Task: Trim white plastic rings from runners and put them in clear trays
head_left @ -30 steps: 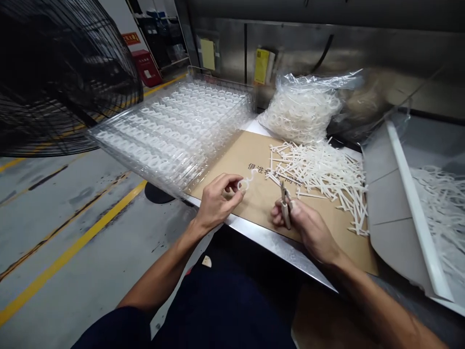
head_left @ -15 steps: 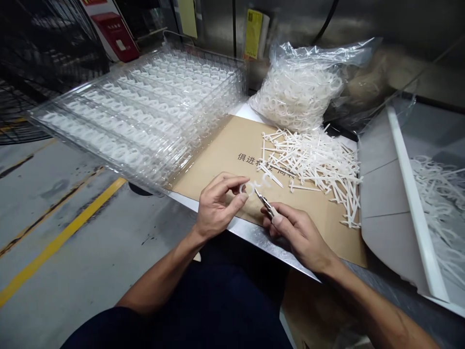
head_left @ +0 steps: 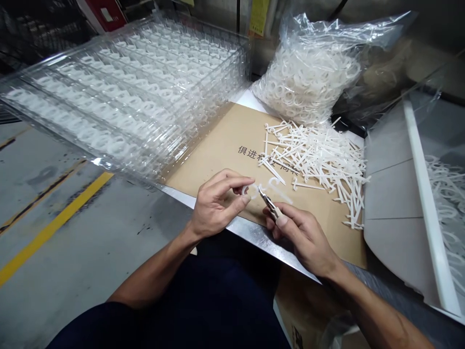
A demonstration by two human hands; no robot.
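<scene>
My left hand [head_left: 220, 203] pinches a small translucent white plastic ring [head_left: 251, 192] between thumb and fingertips, above the front of a brown cardboard sheet [head_left: 218, 145]. Closed round a pair of nippers [head_left: 271, 206] with pale handles, my right hand [head_left: 303, 235] holds their tips against or right beside the ring's right side. Just past the tips is a blurred white strip with a hooked end [head_left: 278, 188]; whether it touches the nippers or the ring I cannot tell. Behind it lies a pile of white plastic sprue sticks [head_left: 319, 155] on the cardboard.
Stacked clear plastic trays [head_left: 119, 97] with rows of white rings stand at the left. A clear bag [head_left: 308, 77] full of white rings sits at the back. To the right, a grey-white bin [head_left: 417, 194] holds more white plastic pieces. The metal table edge [head_left: 269, 247] runs in front.
The view has tilted down and shifted slightly. The hooked white piece beside the nippers now shows as a longer blurred strip, lower and to the right. Both hands keep their grips.
</scene>
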